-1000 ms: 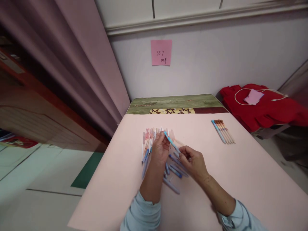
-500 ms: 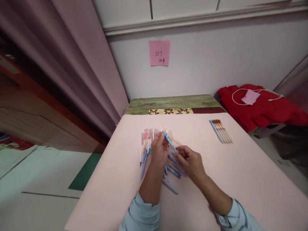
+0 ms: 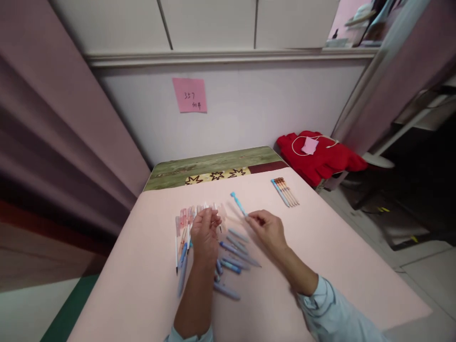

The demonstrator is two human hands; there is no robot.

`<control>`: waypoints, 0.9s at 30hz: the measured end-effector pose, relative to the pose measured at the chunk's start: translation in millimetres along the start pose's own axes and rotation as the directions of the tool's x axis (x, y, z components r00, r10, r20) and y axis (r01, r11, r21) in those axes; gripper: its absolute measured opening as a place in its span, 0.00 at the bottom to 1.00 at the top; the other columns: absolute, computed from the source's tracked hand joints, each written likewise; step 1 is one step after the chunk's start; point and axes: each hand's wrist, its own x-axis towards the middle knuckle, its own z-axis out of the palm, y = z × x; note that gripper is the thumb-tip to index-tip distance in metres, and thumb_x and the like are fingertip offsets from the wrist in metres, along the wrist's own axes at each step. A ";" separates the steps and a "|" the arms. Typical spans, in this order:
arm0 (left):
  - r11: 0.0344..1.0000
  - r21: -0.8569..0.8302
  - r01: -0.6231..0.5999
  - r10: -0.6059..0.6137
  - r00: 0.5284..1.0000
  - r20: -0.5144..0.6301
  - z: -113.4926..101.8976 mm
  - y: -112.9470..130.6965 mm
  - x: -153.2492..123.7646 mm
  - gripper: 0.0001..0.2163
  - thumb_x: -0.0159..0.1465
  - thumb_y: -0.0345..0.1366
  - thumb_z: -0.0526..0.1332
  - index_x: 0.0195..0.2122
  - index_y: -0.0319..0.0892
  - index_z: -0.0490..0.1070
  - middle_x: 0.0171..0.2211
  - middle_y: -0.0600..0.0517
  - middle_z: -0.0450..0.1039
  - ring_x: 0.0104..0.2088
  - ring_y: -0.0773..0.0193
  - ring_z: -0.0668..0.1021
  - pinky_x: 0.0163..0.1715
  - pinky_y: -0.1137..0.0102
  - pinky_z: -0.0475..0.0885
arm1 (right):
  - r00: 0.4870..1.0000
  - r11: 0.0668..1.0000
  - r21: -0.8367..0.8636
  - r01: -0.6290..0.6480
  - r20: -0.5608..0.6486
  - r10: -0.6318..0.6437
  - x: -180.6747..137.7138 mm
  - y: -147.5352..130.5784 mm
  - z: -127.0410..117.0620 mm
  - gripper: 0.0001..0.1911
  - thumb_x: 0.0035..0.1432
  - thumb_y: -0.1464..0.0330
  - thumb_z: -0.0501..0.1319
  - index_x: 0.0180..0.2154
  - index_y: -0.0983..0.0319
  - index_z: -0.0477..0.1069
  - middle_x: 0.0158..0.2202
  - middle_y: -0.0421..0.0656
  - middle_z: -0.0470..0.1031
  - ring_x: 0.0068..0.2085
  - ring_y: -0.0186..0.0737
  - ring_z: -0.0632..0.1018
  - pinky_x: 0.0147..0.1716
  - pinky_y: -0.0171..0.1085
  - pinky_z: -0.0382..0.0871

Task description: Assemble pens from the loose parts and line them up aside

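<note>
Between the thumb and fingers of my right hand [image 3: 267, 230] is a blue pen [image 3: 239, 204]. It slants up and to the left, its light-blue top end pointing away from me. My left hand [image 3: 205, 232] hovers over the loose pen parts with fingers loosely curled and apart, and nothing shows in them. Clear pinkish pen barrels [image 3: 183, 217] and thin white refills [image 3: 176, 254] lie behind and left of it. Several blue-grey pen barrels [image 3: 228, 290] are scattered between my forearms. My left hand hides part of the pile.
A neat row of pens [image 3: 287, 194], one blue and several brown-topped, lies at the right on the pink-covered table [image 3: 320, 266]. Beyond the table's right corner is a red cloth [image 3: 320, 159] with a white cable. A pink note [image 3: 190, 95] sticks to the wall.
My right hand has drawn the blue pen away from my left hand, to the right. My left hand has let go of it. The camera view has turned right.
</note>
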 end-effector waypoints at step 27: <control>0.996 0.082 0.025 -0.016 0.994 -0.109 -6.3 2.9 8.1 0.14 0.50 0.40 0.71 0.32 0.38 0.73 0.26 0.54 0.75 0.24 0.73 0.74 0.27 0.77 0.71 | 0.940 0.548 -0.791 -0.271 -0.093 0.329 100.5 61.1 -48.8 0.15 0.62 0.66 0.53 0.45 0.61 0.75 0.43 0.52 0.78 0.43 0.47 0.79 0.41 0.41 0.66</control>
